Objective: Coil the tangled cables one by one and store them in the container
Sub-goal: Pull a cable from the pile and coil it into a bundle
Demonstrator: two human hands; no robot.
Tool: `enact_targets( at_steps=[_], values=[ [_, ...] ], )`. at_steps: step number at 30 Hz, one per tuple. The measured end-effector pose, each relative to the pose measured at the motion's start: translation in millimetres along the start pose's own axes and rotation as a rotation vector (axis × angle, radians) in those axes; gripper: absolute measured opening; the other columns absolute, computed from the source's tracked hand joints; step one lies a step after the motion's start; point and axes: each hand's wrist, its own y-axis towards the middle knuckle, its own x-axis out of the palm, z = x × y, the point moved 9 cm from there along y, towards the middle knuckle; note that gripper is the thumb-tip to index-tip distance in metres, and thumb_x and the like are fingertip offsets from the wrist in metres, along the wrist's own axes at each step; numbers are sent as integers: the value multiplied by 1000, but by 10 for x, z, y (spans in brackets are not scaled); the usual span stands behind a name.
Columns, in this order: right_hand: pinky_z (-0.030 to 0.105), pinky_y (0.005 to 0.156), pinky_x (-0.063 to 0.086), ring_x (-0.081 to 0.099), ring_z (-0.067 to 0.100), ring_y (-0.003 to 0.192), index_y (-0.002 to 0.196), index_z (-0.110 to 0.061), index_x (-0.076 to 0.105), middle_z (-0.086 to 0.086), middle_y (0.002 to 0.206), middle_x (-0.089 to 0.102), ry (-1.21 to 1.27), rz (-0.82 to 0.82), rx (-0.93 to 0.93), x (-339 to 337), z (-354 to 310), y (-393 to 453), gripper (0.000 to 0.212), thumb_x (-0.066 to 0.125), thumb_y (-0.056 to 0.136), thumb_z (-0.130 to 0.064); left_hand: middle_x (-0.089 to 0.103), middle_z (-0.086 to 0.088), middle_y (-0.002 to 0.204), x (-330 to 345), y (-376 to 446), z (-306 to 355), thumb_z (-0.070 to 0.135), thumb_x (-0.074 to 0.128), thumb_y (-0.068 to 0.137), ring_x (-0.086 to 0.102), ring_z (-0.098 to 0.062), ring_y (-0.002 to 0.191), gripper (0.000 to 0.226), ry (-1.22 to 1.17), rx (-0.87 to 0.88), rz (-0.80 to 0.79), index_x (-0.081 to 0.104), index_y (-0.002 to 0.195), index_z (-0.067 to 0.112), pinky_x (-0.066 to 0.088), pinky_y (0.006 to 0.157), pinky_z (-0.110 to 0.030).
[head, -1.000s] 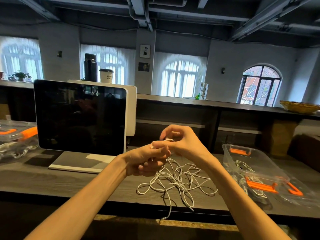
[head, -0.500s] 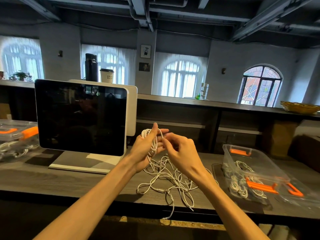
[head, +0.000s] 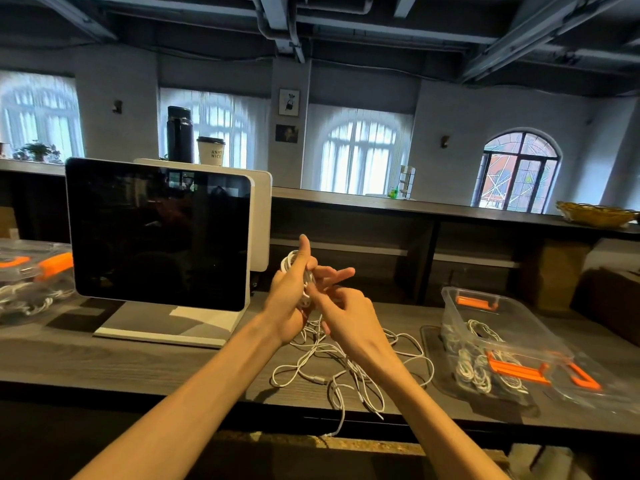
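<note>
My left hand (head: 292,296) holds a small coil of white cable (head: 290,262) upright above the desk, thumb pointing up over the loops. My right hand (head: 341,311) is right beside it, fingers curled and pinching the same cable near the coil. Below both hands a tangle of white cables (head: 346,362) lies spread on the dark wooden desk, one end hanging over the front edge. To the right stands a clear plastic container (head: 485,317) with orange latches; several coiled white cables lie inside it.
A white-framed monitor (head: 159,233) stands on the desk at the left. Another clear container (head: 31,271) with orange latches and cables sits at the far left. The clear lid (head: 581,379) lies at the right container's front. A raised shelf runs behind the desk.
Both hands rose from just above the tangle. The left hand turned upright with the coil, and the right hand shifted to the coil's right side, working the cable round it.
</note>
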Motion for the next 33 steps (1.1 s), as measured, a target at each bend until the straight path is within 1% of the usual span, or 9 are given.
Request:
enact_targets(
  at_steps=[5, 9, 12, 14, 18, 24, 27, 30, 33],
  values=[
    [47, 82, 56, 67, 29, 88, 105, -10, 68, 26, 107, 70, 224, -183, 87, 170, 0, -5, 39, 54, 101, -46, 73, -6, 73, 98, -77, 39, 60, 41, 98, 73, -29, 103, 67, 192, 67, -48, 62, 46, 24, 49, 104, -49],
    [19, 61, 45, 59, 8, 72, 105, -16, 69, 4, 83, 68, 283, -222, 78, 182, -10, -16, 30, 54, 104, -42, 62, -11, 65, 61, -26, 24, 65, 48, 90, 75, -28, 91, 62, 219, 61, -39, 54, 53, 15, 49, 104, -50],
    [25, 58, 36, 48, 13, 65, 96, -9, 67, 4, 73, 56, 235, -222, 53, 207, 11, -41, 43, 49, 105, -47, 41, -2, 46, 7, 35, -5, 55, 53, 95, 56, -16, 50, 53, 60, 58, -14, 42, 60, 16, 59, 90, -43],
    [32, 58, 35, 44, 9, 58, 78, -21, 63, -7, 61, 52, 87, -186, -32, 151, -8, -78, 45, 45, 105, -51, 37, 1, 43, -84, 85, 54, 48, 49, 101, 41, -9, 39, 52, -15, 51, 50, 40, 61, 16, 61, 75, -37],
    [38, 67, 50, 56, 6, 61, 87, -29, 68, -12, 63, 60, -439, -28, -326, -42, -160, -166, 36, 45, 106, -49, 40, 3, 46, -327, 195, 182, 48, 53, 100, 39, -6, 38, 48, 39, 22, 158, 44, 65, 16, 39, 40, -18],
    [41, 73, 60, 66, 10, 70, 95, -23, 75, -5, 77, 72, -545, -75, -353, -100, -185, -104, 36, 54, 101, -52, 40, 3, 48, -525, 262, 343, 46, 54, 101, 36, -6, 38, 46, 207, 117, 264, 46, 66, 17, 26, 35, -16],
    [36, 73, 59, 67, 6, 71, 94, -23, 78, -7, 80, 74, -449, -59, -347, -293, -202, -86, 34, 54, 103, -45, 47, 1, 51, -628, 274, 506, 46, 55, 100, 44, -7, 41, 43, 301, 152, 274, 49, 70, 16, 33, 37, -17],
    [26, 69, 53, 65, -5, 75, 95, -32, 77, -21, 78, 71, -514, -19, -456, -378, -387, -92, 29, 57, 100, -53, 66, -6, 59, -418, 195, 356, 46, 56, 99, 68, -19, 56, 39, 491, 58, 132, 56, 89, 9, 58, 54, -27],
    [29, 69, 55, 64, -4, 77, 96, -38, 74, -26, 76, 66, -482, -2, -518, -359, -576, -57, 26, 57, 97, -58, 61, -7, 61, -208, 137, 155, 58, 53, 95, 67, -20, 57, 50, 550, -36, -43, 51, 77, 11, 62, 59, -34]
  ],
)
